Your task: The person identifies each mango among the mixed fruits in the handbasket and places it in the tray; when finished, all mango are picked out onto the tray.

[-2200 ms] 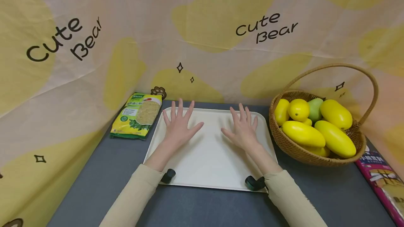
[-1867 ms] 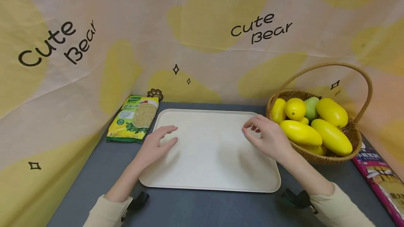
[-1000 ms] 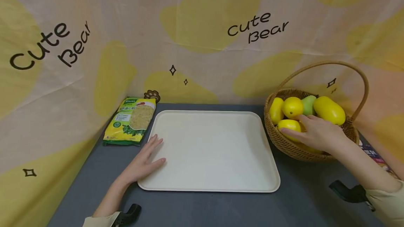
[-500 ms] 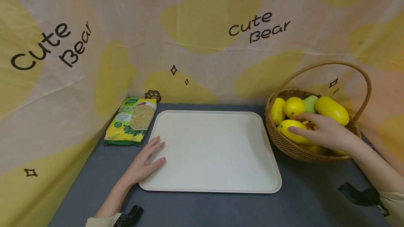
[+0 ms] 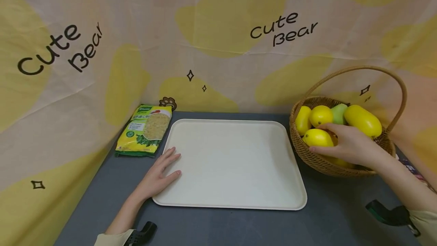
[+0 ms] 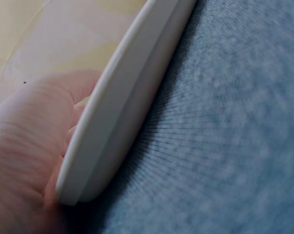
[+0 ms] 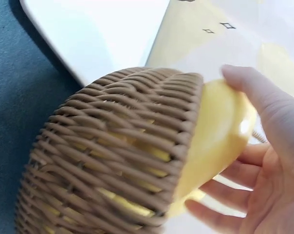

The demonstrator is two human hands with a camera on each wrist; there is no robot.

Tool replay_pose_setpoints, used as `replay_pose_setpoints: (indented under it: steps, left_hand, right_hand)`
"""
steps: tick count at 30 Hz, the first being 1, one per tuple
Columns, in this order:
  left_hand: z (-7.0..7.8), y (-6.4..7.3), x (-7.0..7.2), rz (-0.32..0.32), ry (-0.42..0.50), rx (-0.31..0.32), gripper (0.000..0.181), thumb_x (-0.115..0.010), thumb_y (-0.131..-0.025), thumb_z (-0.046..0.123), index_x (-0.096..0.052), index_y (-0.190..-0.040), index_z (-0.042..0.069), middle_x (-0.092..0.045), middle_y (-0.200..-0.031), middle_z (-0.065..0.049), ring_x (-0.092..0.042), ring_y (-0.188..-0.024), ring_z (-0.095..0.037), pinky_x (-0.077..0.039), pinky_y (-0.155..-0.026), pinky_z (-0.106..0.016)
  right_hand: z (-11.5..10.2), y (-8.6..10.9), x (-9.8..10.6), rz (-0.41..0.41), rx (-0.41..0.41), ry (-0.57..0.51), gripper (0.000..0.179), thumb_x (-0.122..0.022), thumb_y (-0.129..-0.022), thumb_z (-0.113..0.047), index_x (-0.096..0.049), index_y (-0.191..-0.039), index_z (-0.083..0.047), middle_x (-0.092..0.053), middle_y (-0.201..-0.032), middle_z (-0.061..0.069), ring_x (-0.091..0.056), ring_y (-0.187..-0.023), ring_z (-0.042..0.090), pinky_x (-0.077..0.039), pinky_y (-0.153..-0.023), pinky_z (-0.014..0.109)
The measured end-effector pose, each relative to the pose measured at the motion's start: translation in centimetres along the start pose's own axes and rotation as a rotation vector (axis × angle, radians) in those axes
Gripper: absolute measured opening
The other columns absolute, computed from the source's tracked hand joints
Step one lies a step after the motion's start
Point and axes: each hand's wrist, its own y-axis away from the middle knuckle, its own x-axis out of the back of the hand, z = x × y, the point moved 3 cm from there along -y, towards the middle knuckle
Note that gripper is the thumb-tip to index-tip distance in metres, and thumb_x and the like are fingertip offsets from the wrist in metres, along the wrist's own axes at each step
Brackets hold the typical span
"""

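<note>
In the head view my right hand (image 5: 351,145) is at the wicker basket (image 5: 308,158), with thumb and fingers around a long yellow mango (image 5: 317,138) near its front. The right wrist view shows the thumb on one side of this mango (image 7: 217,122) and fingers on the other, by the basket rim. Part of the fruit is hidden by the hand. My left hand (image 5: 155,177) rests with spread fingers on the left edge of the white tray (image 5: 232,162). Up close in the left wrist view, the hand (image 6: 30,146) lies against the tray's rim (image 6: 122,102).
Other yellow fruits (image 5: 362,120) and a green fruit (image 5: 339,114) share the basket, whose tall handle (image 5: 367,67) arches above. A yellow food packet (image 5: 145,130) lies left of the tray. A printed cloth (image 5: 218,29) hangs behind the grey tabletop (image 5: 218,227).
Both hands were spread above the tray. The left came down onto the tray's left edge; the right went right into the basket and took hold of a mango, which has shifted slightly.
</note>
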Motion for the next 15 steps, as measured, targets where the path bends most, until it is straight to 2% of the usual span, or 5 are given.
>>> replay_pose_setpoints:
  steps: [3,9,12,15]
  left_hand:
    - [-0.1,0.0,0.0,0.001,-0.001,0.001,0.058,-0.068,-0.092,0.028,-0.049,-0.143,0.008,-0.025,-0.159,-0.013,-0.018,-0.145,-0.037,-0.020,-0.109,-0.063]
    - [-0.1,0.0,0.0,0.021,-0.017,-0.010,0.057,-0.069,-0.092,0.023,-0.050,-0.143,0.007,-0.025,-0.159,-0.013,-0.018,-0.145,-0.037,-0.020,-0.109,-0.063]
    - [0.0,0.0,0.0,0.026,-0.042,-0.021,0.056,-0.069,-0.091,0.021,-0.050,-0.142,0.007,-0.024,-0.158,-0.015,-0.017,-0.145,-0.038,-0.020,-0.109,-0.063]
    - [-0.1,-0.1,-0.2,0.028,-0.058,-0.026,0.056,-0.069,-0.091,0.020,-0.050,-0.142,0.007,-0.024,-0.158,-0.015,-0.017,-0.145,-0.038,-0.020,-0.109,-0.063]
  right_hand:
    - [-0.8,0.0,0.7,0.064,0.013,0.001,0.059,-0.077,-0.081,-0.045,-0.063,-0.120,-0.003,-0.058,-0.077,0.000,-0.047,-0.063,0.016,-0.037,-0.056,0.030]
    - [-3.4,-0.1,1.7,0.242,0.078,-0.015,0.061,-0.080,-0.080,-0.038,-0.061,-0.126,-0.003,-0.065,-0.101,0.011,-0.053,-0.079,0.022,-0.042,-0.060,0.033]
    - [-5.2,-0.6,1.4,0.317,0.143,-0.052,0.062,-0.084,-0.076,-0.032,-0.062,-0.127,-0.005,-0.065,-0.099,0.006,-0.051,-0.078,0.017,-0.042,-0.060,0.029]
    - [-6.9,-1.5,0.5,0.353,0.232,-0.089,0.063,-0.088,-0.072,-0.029,-0.064,-0.126,-0.008,-0.066,-0.101,0.003,-0.051,-0.082,0.014,-0.046,-0.062,0.028]
